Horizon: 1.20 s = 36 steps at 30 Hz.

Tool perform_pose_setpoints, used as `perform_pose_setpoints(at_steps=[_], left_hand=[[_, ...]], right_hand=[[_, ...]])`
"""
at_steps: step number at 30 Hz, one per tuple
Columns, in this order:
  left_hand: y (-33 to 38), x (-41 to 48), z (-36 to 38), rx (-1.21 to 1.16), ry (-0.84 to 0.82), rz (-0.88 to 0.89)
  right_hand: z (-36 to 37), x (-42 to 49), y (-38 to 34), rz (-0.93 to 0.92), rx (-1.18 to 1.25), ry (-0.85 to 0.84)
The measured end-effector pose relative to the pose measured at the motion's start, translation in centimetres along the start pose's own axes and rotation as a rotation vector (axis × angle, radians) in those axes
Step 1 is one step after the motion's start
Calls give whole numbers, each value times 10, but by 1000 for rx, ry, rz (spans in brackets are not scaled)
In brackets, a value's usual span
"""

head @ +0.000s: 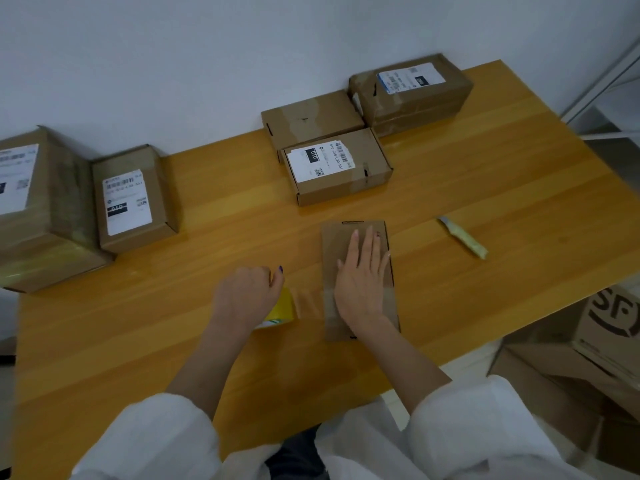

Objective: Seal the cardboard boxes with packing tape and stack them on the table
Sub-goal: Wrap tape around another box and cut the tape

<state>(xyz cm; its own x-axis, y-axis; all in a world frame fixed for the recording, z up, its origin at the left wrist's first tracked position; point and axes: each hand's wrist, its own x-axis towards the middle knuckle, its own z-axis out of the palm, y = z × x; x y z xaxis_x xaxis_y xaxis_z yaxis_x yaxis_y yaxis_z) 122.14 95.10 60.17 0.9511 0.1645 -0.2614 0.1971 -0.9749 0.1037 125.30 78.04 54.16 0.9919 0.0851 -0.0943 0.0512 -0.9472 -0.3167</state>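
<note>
A small plain cardboard box (337, 237) lies on the wooden table (485, 188) near its front edge. My right hand (362, 278) presses flat on its lid, fingers straight. My left hand (247, 296) grips a yellow roll of packing tape (281, 308) just left of the box. A clear strip of tape (313, 303) stretches from the roll onto the box's near end.
Two labelled boxes (133, 199) stand at the left edge. Three more boxes (337, 166) sit at the back by the wall. A yellow-handled knife (464, 237) lies right of the small box. Larger cartons (609, 327) stand on the floor at the right.
</note>
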Motion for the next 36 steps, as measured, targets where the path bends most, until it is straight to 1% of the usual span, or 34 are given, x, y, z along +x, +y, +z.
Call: perform_pose_setpoints(at_steps=[2, 5, 9, 11, 14, 19, 23, 26, 30, 32, 34, 36], left_hand=[[2, 0, 0, -19, 1, -5], [1, -2, 2, -80, -14, 3], [-12, -4, 1, -180, -60, 20], [-19, -5, 2, -174, -75, 53], [-23, -9, 2, -203, -37, 93], [-26, -16, 2, -402, 23, 70], [-24, -20, 2, -312, -2, 44], [-19, -20, -2, -313, -48, 50], [-12, -18, -18, -394, -33, 89], [-6, -17, -23, -401, -4, 145], [1, -15, -24, -388, 14, 188], [3, -14, -21, -373, 6, 196]], right_hand=[[8, -2, -6, 22, 14, 2], [10, -4, -5, 16, -45, 2], [9, -6, -7, -9, -84, -22], [7, -3, -8, 2, -100, -57], [6, -2, -9, 9, -133, -85], [5, -2, -9, 8, -149, -99], [-5, 2, -7, 22, -149, -170], [-21, 2, 1, 20, -35, -183], [-41, 5, 18, 51, 351, -152], [-47, 4, 24, 65, 496, -150], [-50, 3, 30, 79, 584, -153], [-52, 3, 35, 83, 641, -152]])
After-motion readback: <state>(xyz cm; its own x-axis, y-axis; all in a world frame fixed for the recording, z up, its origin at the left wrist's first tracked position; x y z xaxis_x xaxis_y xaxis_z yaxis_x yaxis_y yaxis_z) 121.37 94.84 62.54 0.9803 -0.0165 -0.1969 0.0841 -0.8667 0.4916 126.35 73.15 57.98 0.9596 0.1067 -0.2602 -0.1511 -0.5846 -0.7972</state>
